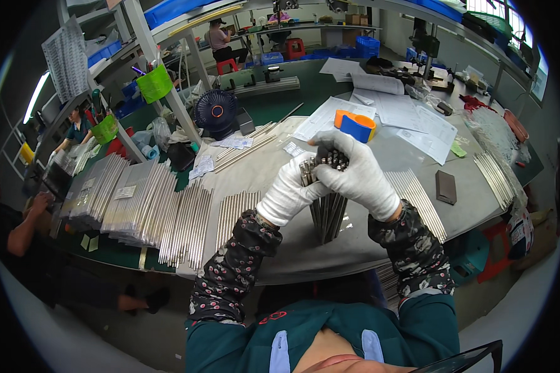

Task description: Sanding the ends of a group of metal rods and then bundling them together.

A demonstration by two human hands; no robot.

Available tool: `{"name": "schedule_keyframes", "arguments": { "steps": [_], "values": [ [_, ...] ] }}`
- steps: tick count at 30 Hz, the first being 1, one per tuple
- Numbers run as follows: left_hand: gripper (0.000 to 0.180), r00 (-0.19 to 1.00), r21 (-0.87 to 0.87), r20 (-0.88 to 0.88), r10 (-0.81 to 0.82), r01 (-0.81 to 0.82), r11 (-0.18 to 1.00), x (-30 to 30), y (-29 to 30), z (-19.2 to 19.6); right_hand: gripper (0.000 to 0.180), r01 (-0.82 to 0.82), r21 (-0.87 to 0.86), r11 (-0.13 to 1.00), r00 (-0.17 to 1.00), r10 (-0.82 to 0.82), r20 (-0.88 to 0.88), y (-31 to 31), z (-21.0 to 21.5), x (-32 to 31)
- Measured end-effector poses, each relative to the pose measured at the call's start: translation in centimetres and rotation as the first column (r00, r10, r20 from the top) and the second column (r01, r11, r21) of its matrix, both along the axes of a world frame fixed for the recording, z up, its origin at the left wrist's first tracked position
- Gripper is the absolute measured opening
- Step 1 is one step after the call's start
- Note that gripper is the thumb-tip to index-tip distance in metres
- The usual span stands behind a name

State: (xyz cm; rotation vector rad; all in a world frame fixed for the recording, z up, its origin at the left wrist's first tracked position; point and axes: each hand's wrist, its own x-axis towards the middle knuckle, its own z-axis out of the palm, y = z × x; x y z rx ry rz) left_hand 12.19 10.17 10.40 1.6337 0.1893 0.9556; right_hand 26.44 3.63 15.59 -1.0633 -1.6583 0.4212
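Observation:
A bundle of thin metal rods (328, 217) stands upright on the grey-covered table in front of me. Both my white-gloved hands wrap round its upper end. My left hand (289, 191) is closed on the left side of the bundle, below the rod tips. My right hand (361, 174) curls over the right and far side, its thumb near the tips. Several rod ends show between the fingers. Left of the bundle lies a row of metal rods (235, 214), and on the right another row (417, 200) lies near my right forearm.
Bagged rod stacks (140, 199) fill the left side. Farther back are papers (410, 118), an orange-blue tape dispenser (356, 124) and a dark fan (216, 114). A dark block (445, 187) and more rods (494, 180) lie right. A person (25, 230) stands at the left edge.

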Motion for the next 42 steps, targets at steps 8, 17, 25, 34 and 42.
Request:
{"name": "schedule_keyframes", "arguments": {
  "steps": [8,17,25,34,42],
  "values": [
    [0.064,0.957,0.189,-0.251,0.147,-0.101,0.977,0.1,-0.4,0.5,0.044,-0.029,-0.016,0.999,0.999,0.029,0.025,0.4,-1.0,0.4],
    [0.065,0.827,0.609,-0.104,0.552,-0.386,0.693,4.6,-1.4,-7.5,0.055,-0.230,-0.067,0.971,0.930,0.199,-0.309,-0.2,-3.2,-0.4],
    [0.053,0.996,-0.070,0.074,0.039,-0.034,0.997,5.4,1.3,-4.2,0.075,-0.296,-0.228,0.928,0.905,0.196,-0.378,1.5,-3.0,1.6],
    [0.030,0.933,-0.063,0.004,0.360,-0.359,0.931,5.0,0.2,-0.7,0.079,0.800,-0.057,0.598,0.541,-0.676,0.501,0.5,-5.7,17.0],
    [0.027,0.931,-0.134,0.124,0.344,-0.328,0.935,5.3,0.7,-1.0,0.075,0.932,-0.357,-0.068,0.245,-0.610,0.754,-5.5,-12.8,25.7]
  ]
}}
